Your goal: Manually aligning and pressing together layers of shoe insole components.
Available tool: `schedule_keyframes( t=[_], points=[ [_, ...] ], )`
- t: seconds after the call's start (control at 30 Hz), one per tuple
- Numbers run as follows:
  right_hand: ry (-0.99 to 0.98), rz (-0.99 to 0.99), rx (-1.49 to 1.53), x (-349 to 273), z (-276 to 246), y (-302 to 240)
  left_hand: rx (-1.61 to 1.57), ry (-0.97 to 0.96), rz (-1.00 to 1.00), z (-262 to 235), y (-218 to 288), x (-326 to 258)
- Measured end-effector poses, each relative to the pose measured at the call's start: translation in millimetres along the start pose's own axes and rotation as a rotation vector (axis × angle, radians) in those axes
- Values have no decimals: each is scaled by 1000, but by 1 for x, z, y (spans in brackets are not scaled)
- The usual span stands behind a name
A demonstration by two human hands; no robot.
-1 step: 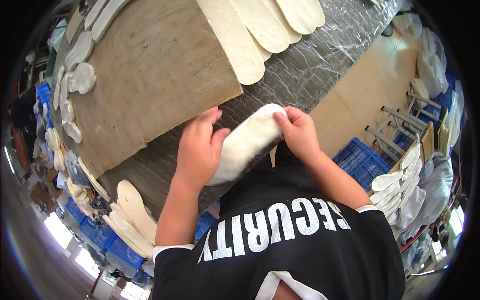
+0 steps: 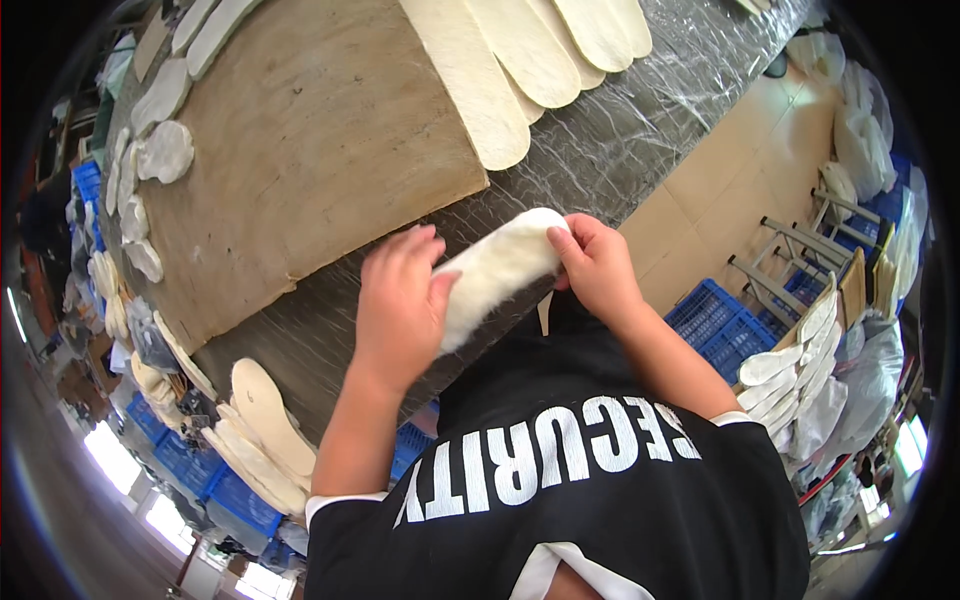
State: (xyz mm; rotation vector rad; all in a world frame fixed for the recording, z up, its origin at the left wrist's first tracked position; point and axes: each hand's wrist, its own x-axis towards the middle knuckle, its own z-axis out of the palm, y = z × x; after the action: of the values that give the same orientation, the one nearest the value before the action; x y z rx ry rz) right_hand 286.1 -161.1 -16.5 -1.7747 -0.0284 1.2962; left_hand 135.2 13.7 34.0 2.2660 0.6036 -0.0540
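A white fleecy insole (image 2: 500, 268) slants across the front of the table, its fluffy side facing up. My right hand (image 2: 592, 262) is closed on its far right end, thumb on top. My left hand (image 2: 398, 300) is beside the other end, fingers stretched out and apart, slightly blurred. Its thumb overlaps the edge of the fleece, and the hand partly hides that end. Beyond my hands lies a brown board (image 2: 330, 150) with a worn edge.
Cream insoles (image 2: 480, 95) overlap in a row at the board's far right. White pieces (image 2: 163, 150) line its left side, and more insoles (image 2: 262, 410) are piled at lower left. Dark plastic sheeting (image 2: 600, 130) covers the table. Blue crates (image 2: 715, 320) and a metal-legged stool (image 2: 795, 250) stand on the floor at right.
My left hand's fingers have tilted slightly and its thumb is lower. The insole's near left end has shifted up a little. My right hand keeps its hold.
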Motion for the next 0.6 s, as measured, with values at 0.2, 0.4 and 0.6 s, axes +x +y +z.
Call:
schedule_keyframes(
  t=[0.2, 0.4, 0.6],
  points=[
    [211, -918, -936, 3, 10, -17, 279, 103, 96, 60, -11, -36],
    [-119, -1112, -1293, 44, 24, 5, 394, 115, 114, 100, -36, -15],
    [-133, -1139, -1294, 46, 30, -5, 272, 157, 53, 84, -29, -14]
  ],
)
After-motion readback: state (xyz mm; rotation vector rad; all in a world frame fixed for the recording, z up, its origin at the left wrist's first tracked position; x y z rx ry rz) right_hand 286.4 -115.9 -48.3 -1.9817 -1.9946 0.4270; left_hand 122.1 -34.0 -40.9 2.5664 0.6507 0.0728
